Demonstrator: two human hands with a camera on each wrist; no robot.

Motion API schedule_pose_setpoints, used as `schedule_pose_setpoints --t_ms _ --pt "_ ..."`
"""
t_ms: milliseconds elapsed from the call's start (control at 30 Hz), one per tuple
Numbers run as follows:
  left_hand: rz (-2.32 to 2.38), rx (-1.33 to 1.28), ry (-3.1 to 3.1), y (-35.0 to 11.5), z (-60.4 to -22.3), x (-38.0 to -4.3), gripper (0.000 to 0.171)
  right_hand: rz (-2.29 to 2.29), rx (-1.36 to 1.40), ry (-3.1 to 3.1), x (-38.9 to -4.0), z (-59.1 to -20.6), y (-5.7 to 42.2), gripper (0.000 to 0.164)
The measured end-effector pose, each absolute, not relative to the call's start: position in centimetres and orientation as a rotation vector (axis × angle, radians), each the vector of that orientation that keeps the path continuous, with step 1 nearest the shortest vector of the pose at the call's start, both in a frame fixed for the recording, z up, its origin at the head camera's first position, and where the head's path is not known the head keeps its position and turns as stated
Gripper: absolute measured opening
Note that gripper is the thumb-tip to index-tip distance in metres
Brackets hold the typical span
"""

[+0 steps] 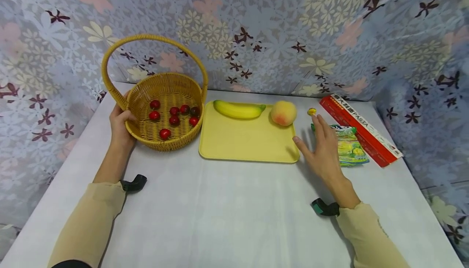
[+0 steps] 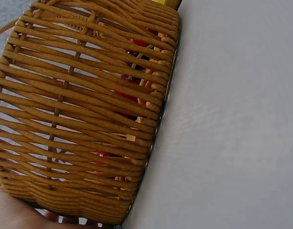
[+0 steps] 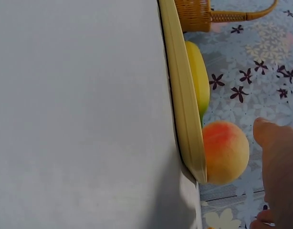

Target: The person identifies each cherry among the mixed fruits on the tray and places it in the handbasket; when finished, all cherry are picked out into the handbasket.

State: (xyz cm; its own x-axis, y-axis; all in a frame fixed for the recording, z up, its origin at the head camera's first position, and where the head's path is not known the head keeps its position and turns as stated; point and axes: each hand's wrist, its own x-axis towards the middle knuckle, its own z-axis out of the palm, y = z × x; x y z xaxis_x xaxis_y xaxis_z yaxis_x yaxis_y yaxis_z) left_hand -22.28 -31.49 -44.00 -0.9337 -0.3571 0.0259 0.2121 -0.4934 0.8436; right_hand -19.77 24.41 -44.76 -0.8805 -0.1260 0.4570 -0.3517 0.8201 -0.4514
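In the head view my left hand (image 1: 121, 126) grips the left side of a woven basket (image 1: 166, 143), thumb over the rim, the other fingers partly hidden behind. Several red cherries (image 1: 165, 133) lie inside the basket; some also show through the weave in the left wrist view. My right hand (image 1: 323, 150) has its fingers spread and holds nothing, just beyond the right edge of a yellow tray (image 1: 249, 141). On the tray are a banana (image 1: 239, 110) and a peach (image 1: 283, 113). A small yellow-wrapped candy (image 1: 312, 111) lies by the right fingertips.
Right of my right hand lies a green and yellow packet (image 1: 349, 148), partly hidden by the hand. A long red pasta box (image 1: 360, 129) lies slanted against it. The basket's tall handle (image 1: 154, 37) arches upward. Flowered cloth (image 1: 271, 27) hangs behind the white table (image 1: 234, 211).
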Motion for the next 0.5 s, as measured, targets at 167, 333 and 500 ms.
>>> schedule_pose_setpoints --t_ms 167,333,500 --pt "-2.427 0.215 -1.386 -31.4 -43.8 -22.6 0.074 0.737 0.383 -2.557 -19.8 -44.8 24.4 0.086" --pt "-2.449 0.243 -1.395 -31.0 -44.0 -23.0 0.073 0.724 0.361 -2.58 -19.4 -44.5 24.7 0.085" --pt "-2.483 0.258 -1.387 -30.7 -43.9 -23.0 0.063 0.715 0.349 -2.587 -19.0 -43.8 25.1 0.084"
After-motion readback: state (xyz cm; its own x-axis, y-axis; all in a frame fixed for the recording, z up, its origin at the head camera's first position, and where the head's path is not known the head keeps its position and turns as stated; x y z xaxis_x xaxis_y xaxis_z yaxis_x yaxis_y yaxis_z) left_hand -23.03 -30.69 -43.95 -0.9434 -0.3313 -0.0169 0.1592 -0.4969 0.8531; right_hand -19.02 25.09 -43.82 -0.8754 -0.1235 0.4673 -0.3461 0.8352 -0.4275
